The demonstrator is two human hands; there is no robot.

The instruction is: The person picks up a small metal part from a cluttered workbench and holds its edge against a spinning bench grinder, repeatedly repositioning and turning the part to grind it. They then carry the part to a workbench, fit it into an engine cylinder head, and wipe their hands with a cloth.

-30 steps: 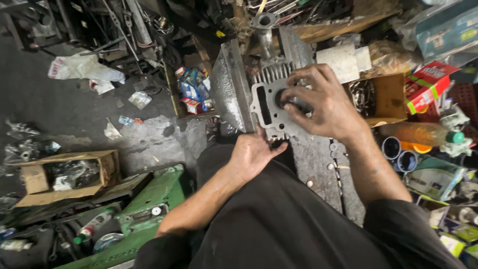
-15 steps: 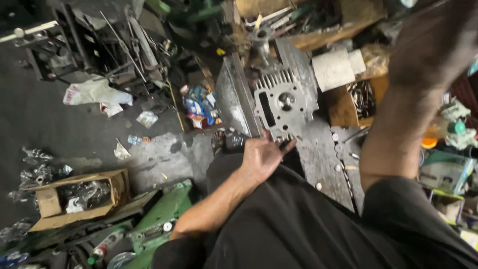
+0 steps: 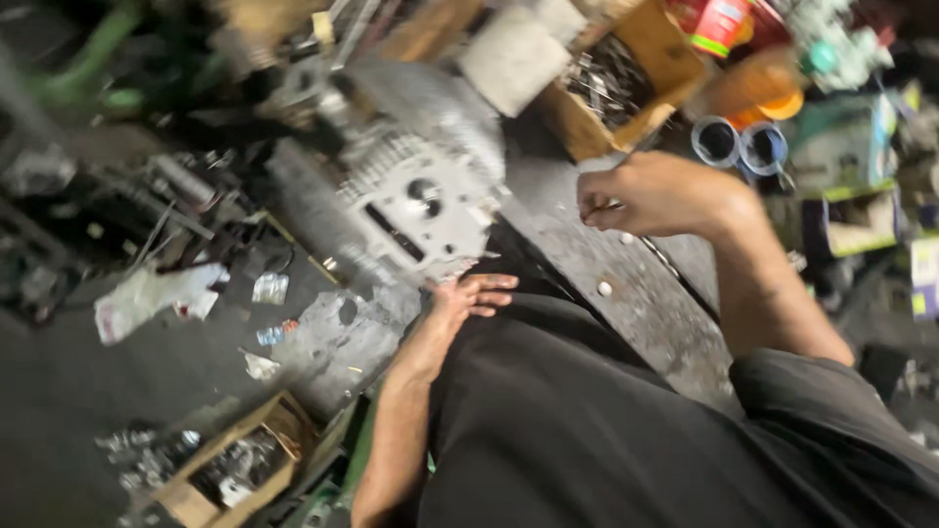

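Note:
A grey finned metal engine part (image 3: 421, 205) with a round bore lies on the worn metal bench top (image 3: 636, 303), blurred by camera motion. My left hand (image 3: 471, 293) rests just below its near edge, fingers stretched out and holding nothing. My right hand (image 3: 657, 194) hovers over the bench to the right of the part, apart from it, with the fingers curled under. Blur hides whether anything small sits in those fingers. Two small pale round bits (image 3: 605, 288) lie on the bench beneath it. My dark clothing (image 3: 587, 430) fills the foreground.
An open cardboard box of metal parts (image 3: 616, 88), an orange bottle (image 3: 753, 93) and two dark tubes (image 3: 738, 145) crowd the back right. Down on the floor at left lie a crumpled white bag (image 3: 147, 298), scraps and a parts-filled cardboard box (image 3: 240, 464).
My right hand left the engine part, rose toward the shelf, and has come back down over the bench beside it. The view has swung and tilted; my left hand stays by the part's near edge.

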